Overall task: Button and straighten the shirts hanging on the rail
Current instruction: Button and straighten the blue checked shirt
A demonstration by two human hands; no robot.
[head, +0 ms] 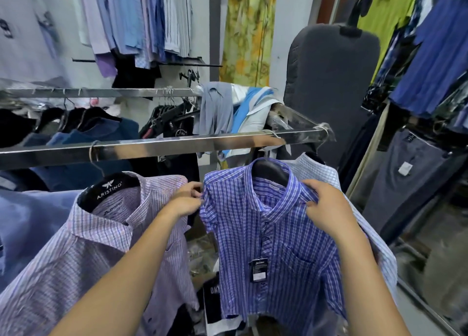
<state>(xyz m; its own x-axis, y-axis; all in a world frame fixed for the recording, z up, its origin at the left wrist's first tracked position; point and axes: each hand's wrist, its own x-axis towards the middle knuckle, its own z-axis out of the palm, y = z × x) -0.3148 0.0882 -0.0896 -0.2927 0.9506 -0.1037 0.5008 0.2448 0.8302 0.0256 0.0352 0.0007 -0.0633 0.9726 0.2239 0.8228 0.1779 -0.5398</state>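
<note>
A blue checked shirt (273, 254) hangs on a black hanger from the shiny metal rail (162, 145), its front placket buttoned, with a dark price tag (258, 269) dangling at the chest. My left hand (186, 198) pinches its left shoulder seam. My right hand (326, 206) grips its right shoulder beside the collar. Left of it hangs a lilac striped shirt (83, 259) on a black hanger. A pale blue checked shirt (319, 169) hangs behind the blue one.
Dark blue shirts (83, 138) hang on a second rail behind. Loose grey and blue garments (228, 115) lie draped over the rail's far corner. A grey padded board (331, 87) stands at back right, with trousers (410, 183) hanging to the right.
</note>
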